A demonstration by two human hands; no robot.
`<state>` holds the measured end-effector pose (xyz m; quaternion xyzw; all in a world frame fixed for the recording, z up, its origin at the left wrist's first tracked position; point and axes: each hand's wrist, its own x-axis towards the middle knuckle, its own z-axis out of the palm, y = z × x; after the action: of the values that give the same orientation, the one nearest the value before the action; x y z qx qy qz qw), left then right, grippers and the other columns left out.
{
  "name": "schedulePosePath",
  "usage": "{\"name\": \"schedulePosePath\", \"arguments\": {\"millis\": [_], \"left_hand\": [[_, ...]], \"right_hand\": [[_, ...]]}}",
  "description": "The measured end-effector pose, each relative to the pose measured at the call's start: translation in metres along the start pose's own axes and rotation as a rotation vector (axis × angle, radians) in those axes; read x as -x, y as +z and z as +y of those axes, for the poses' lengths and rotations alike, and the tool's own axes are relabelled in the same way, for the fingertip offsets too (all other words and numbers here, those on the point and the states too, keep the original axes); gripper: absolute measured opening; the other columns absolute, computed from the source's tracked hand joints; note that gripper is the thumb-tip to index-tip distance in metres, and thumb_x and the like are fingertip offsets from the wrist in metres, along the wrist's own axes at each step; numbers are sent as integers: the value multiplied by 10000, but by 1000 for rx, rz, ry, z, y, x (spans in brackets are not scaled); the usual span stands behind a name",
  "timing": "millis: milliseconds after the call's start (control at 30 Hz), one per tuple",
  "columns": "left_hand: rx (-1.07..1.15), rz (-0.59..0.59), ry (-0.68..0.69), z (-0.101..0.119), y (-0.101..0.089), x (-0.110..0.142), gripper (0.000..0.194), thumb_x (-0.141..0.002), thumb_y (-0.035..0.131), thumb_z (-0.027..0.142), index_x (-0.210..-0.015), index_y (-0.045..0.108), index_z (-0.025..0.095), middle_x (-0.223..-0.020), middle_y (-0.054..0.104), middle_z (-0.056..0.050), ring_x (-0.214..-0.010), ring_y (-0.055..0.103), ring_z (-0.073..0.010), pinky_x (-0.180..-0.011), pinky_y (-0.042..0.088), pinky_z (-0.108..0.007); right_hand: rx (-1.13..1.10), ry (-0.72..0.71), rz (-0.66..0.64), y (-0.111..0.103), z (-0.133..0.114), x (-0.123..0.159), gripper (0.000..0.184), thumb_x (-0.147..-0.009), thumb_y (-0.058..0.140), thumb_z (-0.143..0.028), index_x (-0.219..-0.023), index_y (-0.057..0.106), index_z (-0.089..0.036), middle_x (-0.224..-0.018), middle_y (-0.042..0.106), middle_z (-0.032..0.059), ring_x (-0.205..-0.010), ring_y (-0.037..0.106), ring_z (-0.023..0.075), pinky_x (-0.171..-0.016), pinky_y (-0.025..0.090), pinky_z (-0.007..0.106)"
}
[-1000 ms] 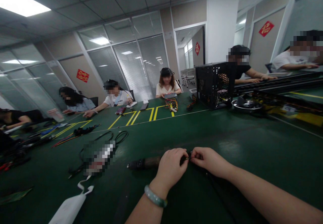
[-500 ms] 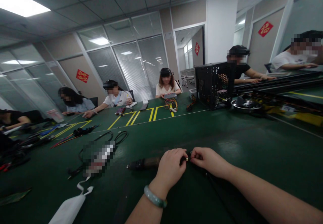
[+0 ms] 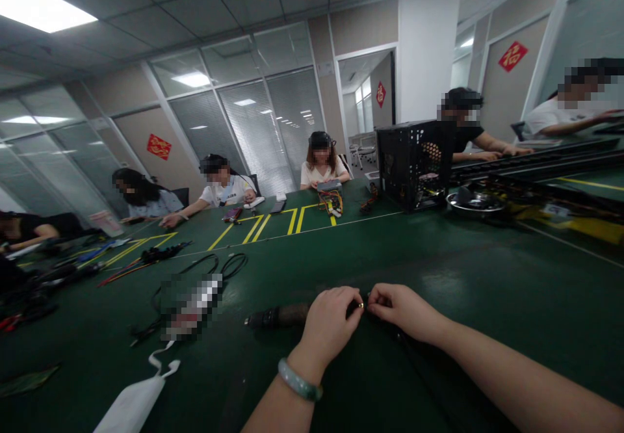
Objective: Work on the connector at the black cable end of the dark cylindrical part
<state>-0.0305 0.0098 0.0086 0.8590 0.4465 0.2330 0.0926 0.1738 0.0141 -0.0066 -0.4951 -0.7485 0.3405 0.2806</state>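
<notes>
My left hand (image 3: 332,321), with a pale green bangle (image 3: 299,381) at the wrist, pinches a small gold-coloured metal piece (image 3: 361,305) between thumb and fingertips. Too little of it shows to tell its kind. Close to its right is my right hand (image 3: 403,309), fingers curled and tips pressed together; what they hold, if anything, is hidden. A dark, brown-bodied cylindrical tool (image 3: 279,316) with a metal tip lies on the green table (image 3: 273,387), its right end covered by my left hand. From below my right hand a black cord (image 3: 414,354) runs toward me.
Left of my hands lie a blurred-out object (image 3: 192,306) with black cable and a white strip (image 3: 129,407). A black computer case (image 3: 414,166) and a metal bowl (image 3: 476,204) stand beyond at right. Several people sit around the table; cables (image 3: 146,257) lie at left.
Both hands stay almost in place. The small gold-coloured piece has turned slightly in my left fingertips. At far right, another person's arm has shifted.
</notes>
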Motion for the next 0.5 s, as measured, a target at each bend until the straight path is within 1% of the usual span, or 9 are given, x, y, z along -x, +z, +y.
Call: {"name": "schedulePosePath", "arguments": {"millis": [100, 300, 500], "left_hand": [[-8, -10, 5, 0, 0, 0, 74, -887, 594, 262, -956, 620, 268, -1121, 647, 34, -1047, 581, -195, -942, 426, -378], [-19, -14, 2, -1, 1, 0, 91, -906, 581, 283, -981, 629, 269, -1108, 648, 32, -1037, 580, -184, -955, 415, -370], [-20, -37, 14, 2, -2, 0, 91, -890, 588, 256, -974, 624, 258, -1080, 651, 20, -1008, 584, -189, -938, 425, -373]], "right_hand": [[-15, -1, 0, 0, 1, 0, 117, -873, 592, -294, -880, 662, -200, -780, 678, -9, -701, 622, 146, -588, 422, 215], [-26, -5, 1, 2, 2, 0, 127, -879, 588, -300, -891, 664, -199, -785, 686, -8, -704, 631, 146, -593, 432, 214], [-13, 1, 2, 2, 2, 0, 130, -880, 591, -308, -888, 669, -204, -797, 694, -11, -712, 637, 144, -595, 435, 210]]}}
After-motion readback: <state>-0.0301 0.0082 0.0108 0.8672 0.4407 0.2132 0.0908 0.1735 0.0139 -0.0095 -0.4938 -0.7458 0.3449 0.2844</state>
